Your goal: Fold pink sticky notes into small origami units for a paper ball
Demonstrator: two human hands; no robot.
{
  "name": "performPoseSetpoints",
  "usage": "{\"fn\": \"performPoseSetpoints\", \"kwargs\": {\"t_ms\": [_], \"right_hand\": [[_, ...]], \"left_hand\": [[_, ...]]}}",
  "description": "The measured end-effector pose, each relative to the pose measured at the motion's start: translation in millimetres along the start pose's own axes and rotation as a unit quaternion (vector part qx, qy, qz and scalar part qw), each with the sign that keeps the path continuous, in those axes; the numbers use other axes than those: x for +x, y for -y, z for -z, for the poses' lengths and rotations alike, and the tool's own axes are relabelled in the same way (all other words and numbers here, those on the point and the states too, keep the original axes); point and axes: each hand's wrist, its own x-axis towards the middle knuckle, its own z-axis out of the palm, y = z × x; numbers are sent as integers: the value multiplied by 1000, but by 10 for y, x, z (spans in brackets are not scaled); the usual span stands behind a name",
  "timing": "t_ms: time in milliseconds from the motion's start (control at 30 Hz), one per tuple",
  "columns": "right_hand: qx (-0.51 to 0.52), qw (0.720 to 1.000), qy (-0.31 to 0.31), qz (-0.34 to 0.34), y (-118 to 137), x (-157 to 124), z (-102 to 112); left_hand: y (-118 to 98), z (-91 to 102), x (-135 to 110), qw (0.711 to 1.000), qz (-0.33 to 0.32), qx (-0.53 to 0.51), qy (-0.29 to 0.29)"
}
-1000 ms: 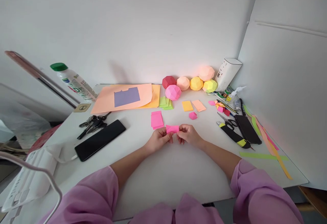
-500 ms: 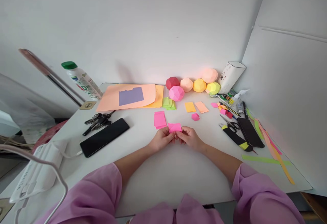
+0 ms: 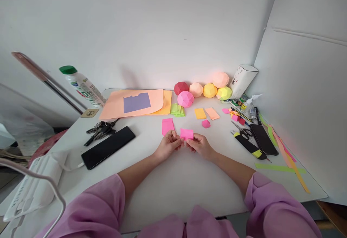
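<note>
Between my hands a small pink piece of paper [image 3: 187,133] stands tilted up above the white table. My right hand [image 3: 202,147] pinches its lower right corner with thumb and fingers. At the lower left edge, the thumb of my left hand [image 3: 168,145] meets the paper; its index finger is bent and raised off the sheet. The fingers behind the paper are partly hidden. Just beyond my left hand lies a stack of pink paper pieces [image 3: 168,125]. A small folded pink paper unit [image 3: 206,123] rests ahead of my right hand.
Green [image 3: 177,110], orange [image 3: 200,113] and peach paper pieces [image 3: 212,113] lie farther back, before several faceted paper balls [image 3: 185,99]. To the right are scissors [image 3: 246,132], a utility knife [image 3: 248,145] and paper strips [image 3: 280,168]. A phone [image 3: 108,147] and keys [image 3: 101,131] lie left.
My left hand has loosened a little, its index finger lifting away from the paper. The pink paper has tilted further upright, in my right hand's pinch. The view has shifted slightly.
</note>
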Motion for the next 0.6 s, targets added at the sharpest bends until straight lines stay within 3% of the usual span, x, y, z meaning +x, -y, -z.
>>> {"fn": "performPoseSetpoints", "kwargs": {"t_ms": [267,400,500,600], "right_hand": [[64,997,-43,-3,-38,11,57],[42,998,-48,25,-100,-21,54],[-21,992,-82,91,-133,-69,25],[-146,969,-79,184,-137,-87,7]], "left_hand": [[-14,38,-5,999,20,-38,-1],[-13,75,-7,998,14,-56,-5],[-1,103,-7,998,19,-51,-1],[1,122,-13,999,31,-27,15]]}}
